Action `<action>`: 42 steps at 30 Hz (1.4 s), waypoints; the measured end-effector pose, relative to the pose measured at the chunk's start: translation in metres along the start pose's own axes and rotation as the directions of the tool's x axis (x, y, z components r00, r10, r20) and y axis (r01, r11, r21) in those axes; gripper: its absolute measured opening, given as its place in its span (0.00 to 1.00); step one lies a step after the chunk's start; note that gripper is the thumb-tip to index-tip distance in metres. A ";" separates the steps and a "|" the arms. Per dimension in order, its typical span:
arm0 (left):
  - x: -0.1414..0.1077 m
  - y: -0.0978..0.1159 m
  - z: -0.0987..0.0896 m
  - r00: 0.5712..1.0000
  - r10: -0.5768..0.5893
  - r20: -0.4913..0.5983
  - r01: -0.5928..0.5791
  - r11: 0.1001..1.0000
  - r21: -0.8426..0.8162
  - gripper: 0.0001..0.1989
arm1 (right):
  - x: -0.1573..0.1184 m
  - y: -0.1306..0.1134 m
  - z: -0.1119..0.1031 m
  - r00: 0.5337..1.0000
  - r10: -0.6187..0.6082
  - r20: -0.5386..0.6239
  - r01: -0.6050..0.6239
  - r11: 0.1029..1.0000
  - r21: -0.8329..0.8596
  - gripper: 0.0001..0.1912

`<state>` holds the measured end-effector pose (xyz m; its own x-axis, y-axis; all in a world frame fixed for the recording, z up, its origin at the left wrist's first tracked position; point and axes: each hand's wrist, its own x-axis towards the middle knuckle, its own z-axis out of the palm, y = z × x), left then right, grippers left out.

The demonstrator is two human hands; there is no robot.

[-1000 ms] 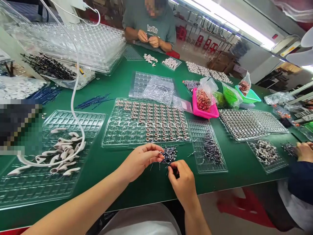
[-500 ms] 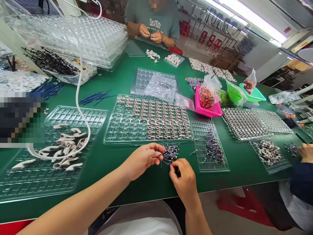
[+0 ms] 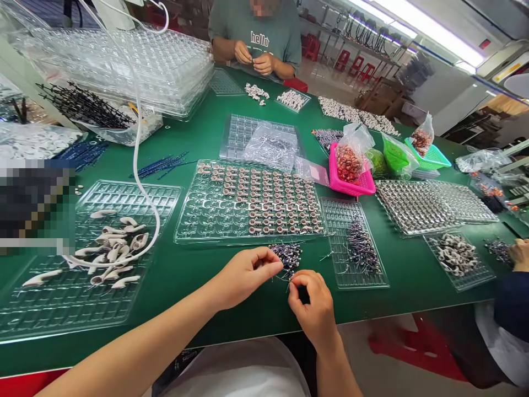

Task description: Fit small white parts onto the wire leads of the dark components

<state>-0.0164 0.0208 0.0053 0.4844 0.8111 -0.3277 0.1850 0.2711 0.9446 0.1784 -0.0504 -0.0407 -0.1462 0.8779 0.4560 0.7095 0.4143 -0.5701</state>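
My left hand [image 3: 250, 278] is closed, thumb and forefinger brought together at the left edge of a heap of small dark parts with thin wire legs [image 3: 288, 255]. Whatever lies between those fingertips is too small or hidden to make out. My right hand [image 3: 313, 300] pinches a small wire-legged part [image 3: 291, 275] by the near edge of the heap; fine wires stick out toward the left fingertips. Just beyond is a clear tray [image 3: 206, 220], its cells partly filled with pale, ring-ended pieces [image 3: 268, 201].
To the right, a clear tray [image 3: 336, 259] bears more wire-legged parts [image 3: 361, 245]. Leftward, a white cable [image 3: 155, 215] loops over pale curved pieces [image 3: 113, 248]. A pink basket [image 3: 359, 187] stands farther back. A co-worker [image 3: 256, 44] sits opposite; another person's hand [image 3: 518, 255] is at far right.
My left hand has turned slightly, thumb and forefinger now reaching farther right toward the right fingertips. The pale piece seen at its fingers before no longer shows. My right hand stays nearly in place.
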 end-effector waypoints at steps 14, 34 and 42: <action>-0.003 -0.003 0.003 0.984 -0.035 0.174 0.008 0.988 0.155 0.16 | 0.005 -0.009 -0.002 0.969 -0.211 -0.131 0.216 0.976 0.025 0.18; -0.004 -0.003 0.006 0.962 -0.141 0.234 0.153 0.988 -0.035 0.16 | -0.004 -0.010 0.004 0.990 -0.009 -0.142 0.030 0.988 0.150 0.13; -0.005 -0.002 0.010 0.987 -0.068 0.148 0.063 0.997 0.038 0.11 | -0.004 -0.012 0.002 0.990 0.107 -0.088 -0.086 0.973 0.215 0.04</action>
<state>-0.0108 0.0117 0.0050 0.5917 0.7054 -0.3902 0.2473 0.3019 0.9207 0.1691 -0.0585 -0.0373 -0.0083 0.8928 0.4505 0.5546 0.3790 -0.7409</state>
